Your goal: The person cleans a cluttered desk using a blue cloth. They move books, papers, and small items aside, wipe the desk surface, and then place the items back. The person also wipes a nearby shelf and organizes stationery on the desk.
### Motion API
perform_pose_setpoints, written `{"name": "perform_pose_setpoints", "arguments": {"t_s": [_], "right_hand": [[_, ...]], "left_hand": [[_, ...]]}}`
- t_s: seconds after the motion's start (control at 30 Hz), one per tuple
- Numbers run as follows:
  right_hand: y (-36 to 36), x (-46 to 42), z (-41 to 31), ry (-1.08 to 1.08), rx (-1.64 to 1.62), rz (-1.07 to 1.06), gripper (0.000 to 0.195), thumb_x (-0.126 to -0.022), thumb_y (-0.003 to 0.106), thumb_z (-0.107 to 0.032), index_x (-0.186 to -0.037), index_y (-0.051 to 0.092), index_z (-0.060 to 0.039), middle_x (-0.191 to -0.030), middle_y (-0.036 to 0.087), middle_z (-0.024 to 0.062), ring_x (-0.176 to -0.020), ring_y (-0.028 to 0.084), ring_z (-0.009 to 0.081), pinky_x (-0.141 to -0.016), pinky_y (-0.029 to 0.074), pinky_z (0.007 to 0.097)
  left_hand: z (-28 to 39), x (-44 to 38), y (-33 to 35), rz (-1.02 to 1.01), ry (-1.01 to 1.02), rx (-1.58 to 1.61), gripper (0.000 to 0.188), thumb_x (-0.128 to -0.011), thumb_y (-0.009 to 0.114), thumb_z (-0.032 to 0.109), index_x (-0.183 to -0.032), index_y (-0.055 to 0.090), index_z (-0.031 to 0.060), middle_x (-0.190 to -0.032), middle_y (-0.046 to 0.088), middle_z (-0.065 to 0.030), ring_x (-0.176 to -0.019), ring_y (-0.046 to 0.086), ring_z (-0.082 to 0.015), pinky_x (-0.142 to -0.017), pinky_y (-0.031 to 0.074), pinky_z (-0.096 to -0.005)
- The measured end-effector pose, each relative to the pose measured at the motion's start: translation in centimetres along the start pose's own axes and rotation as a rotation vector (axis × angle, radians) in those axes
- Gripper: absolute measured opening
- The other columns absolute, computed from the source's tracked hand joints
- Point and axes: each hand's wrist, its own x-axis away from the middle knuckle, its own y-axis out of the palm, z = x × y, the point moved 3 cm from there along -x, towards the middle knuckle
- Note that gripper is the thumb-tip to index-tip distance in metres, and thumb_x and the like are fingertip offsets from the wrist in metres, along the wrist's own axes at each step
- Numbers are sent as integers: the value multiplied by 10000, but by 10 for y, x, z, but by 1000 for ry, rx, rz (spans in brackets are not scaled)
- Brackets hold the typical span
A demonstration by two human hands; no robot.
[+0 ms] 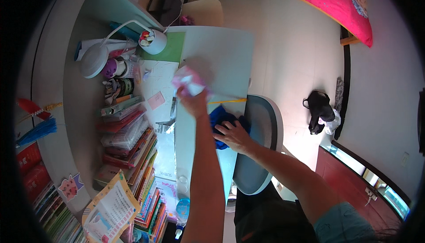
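Note:
My left hand (193,103) is shut on a pink and white item (190,81), blurred, above the desk (219,60); it may be a soft packet, but I cannot tell. My right hand (233,135) rests with spread fingers on a crumpled dark blue cloth (219,118) at the desk's front edge. Just beyond the cloth a thin yellow strip (229,101) lies across the desk.
A desk lamp (94,60), a white pen cup (156,43) and rows of books (142,163) line the desk's back. A grey chair (262,123) stands against the front edge. A blue-capped bottle (182,209) is near the books.

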Motion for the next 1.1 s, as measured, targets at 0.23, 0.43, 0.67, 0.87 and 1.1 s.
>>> {"name": "perform_pose_setpoints", "arguments": {"t_s": [0.23, 0.43, 0.67, 0.87, 1.1], "right_hand": [[-49, -86, 94, 65, 210, 36, 594, -788, 689, -139, -1338, 506, -268, -1425, 452, 55, -1247, 471, 286, -909, 464, 496], [-127, -111, 269, 865, 0, 529, 422, -820, 624, -153, -1240, 605, -119, -1091, 647, 161, -982, 645, 323, -880, 525, 443], [-48, -105, 48, -106, 101, 151, 474, -710, 715, -110, -1172, 627, -168, -1179, 587, 111, -1093, 550, 296, -865, 480, 459], [-7, -131, -16, -420, 27, 17, 647, -668, 748, -189, -1292, 581, -234, -1240, 537, 40, -1136, 460, 245, -856, 410, 474], [-84, -235, 126, 343, 297, 162, 633, -815, 655, -259, -1414, 453, -228, -1430, 451, 110, -1304, 428, 318, -1027, 352, 568]], "left_hand": [[-29, 73, -172, -11, -405, 432, 779, -687, 715, -57, -1361, 357, 101, -1337, 415, -129, -1206, 461, -281, -1016, 420, -379], [-59, 153, -165, -190, -373, 488, 1019, -635, 722, -91, -1484, 229, 179, -1383, 410, -138, -1259, 433, -319, -1052, 399, -445], [-97, 202, -183, 67, -236, 124, 1011, -635, 793, 21, -1482, 244, 74, -1411, 352, -176, -1322, 374, -361, -1127, 309, -473], [-112, 200, -181, 112, -141, -121, 984, -748, 760, 488, -1472, 285, 19, -1366, 413, -206, -1289, 408, -376, -1087, 330, -504], [-137, 205, -162, 285, -36, 41, 992, -757, 686, 612, -1441, 334, -13, -1260, 440, -240, -1180, 480, -412, -954, 431, -520]]}}
